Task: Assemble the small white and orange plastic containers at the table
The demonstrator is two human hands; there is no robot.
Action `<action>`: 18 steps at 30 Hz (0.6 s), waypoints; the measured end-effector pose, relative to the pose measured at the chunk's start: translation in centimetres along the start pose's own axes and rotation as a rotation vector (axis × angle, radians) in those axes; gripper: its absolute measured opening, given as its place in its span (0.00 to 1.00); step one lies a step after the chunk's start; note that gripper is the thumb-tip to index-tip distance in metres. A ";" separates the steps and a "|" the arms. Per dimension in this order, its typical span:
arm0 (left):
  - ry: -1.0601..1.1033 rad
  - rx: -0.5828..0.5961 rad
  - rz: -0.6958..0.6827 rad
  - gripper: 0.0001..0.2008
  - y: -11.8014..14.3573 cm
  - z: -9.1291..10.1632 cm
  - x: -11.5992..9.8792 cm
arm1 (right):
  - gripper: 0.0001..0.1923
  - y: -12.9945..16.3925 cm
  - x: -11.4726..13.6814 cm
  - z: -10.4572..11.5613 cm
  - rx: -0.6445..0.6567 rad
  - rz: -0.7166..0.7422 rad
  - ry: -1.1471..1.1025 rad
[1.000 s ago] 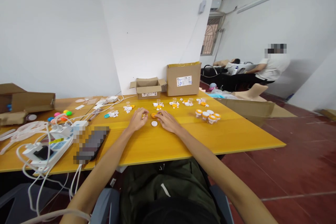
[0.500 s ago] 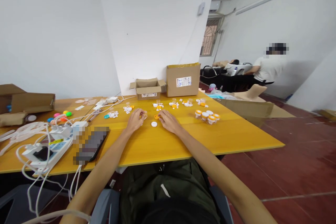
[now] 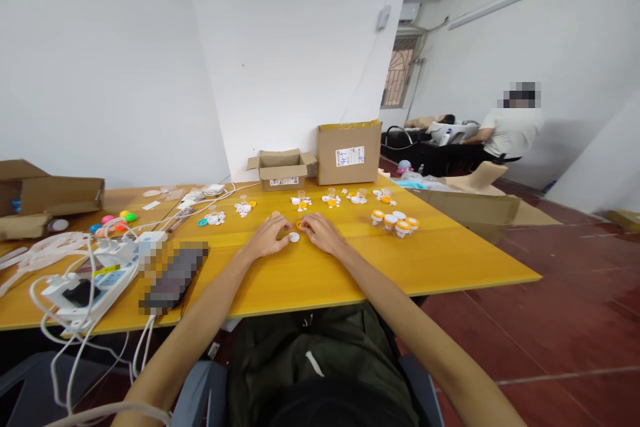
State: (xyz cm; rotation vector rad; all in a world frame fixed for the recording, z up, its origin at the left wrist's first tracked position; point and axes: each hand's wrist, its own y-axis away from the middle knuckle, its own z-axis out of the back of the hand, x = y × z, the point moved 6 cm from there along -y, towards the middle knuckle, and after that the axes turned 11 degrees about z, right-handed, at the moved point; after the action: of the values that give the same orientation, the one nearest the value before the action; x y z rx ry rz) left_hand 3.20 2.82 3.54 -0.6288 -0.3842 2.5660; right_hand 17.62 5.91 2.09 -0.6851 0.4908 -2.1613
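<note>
Reaching in over the yellow surface (image 3: 320, 287), both arms meet at the centre of the frame. The left hand (image 3: 271, 235) has its fingers curled, its thumb at the edge of a white disc (image 3: 295, 237); whether it grips the disc cannot be told. The right hand (image 3: 320, 232) bends its fingertips onto an orange ring (image 3: 299, 224) just behind the disc; whether they close on it is also unclear.

Ring and disc lie apart, so this set looks unjoined. Right of centre, five lidded cups (image 3: 403, 229) stand clustered and appear finished. Much seems left: behind the hands, loose part groups (image 3: 301, 202) with clear cups are spread in a row, and a turquoise ring (image 3: 203, 221) lies among white pieces left of centre.
</note>
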 end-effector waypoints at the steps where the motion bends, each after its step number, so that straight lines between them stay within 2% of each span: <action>1: -0.007 0.021 0.002 0.08 0.0 -0.1 -0.1 | 0.07 0.0 -0.2 0.0 -0.007 -0.011 -0.022; 7: -0.039 0.073 0.021 0.07 0.0 -0.7 -0.2 | 0.04 -0.3 -1.5 -0.4 -0.098 -0.084 -0.259; 11: -0.008 0.070 0.035 0.07 -0.1 -0.8 0.0 | 0.10 -0.6 -2.1 -0.6 -0.149 -0.115 -0.490; 18: 0.091 0.047 0.089 0.11 -0.1 -0.9 0.5 | 0.18 -0.8 -1.8 -1.0 -0.100 -0.115 -0.694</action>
State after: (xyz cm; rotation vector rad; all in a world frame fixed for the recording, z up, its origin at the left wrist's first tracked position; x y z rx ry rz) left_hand 3.32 3.30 2.63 -0.7576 -0.2705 2.6109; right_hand 17.50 7.88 1.16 -1.4681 0.1862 -1.8440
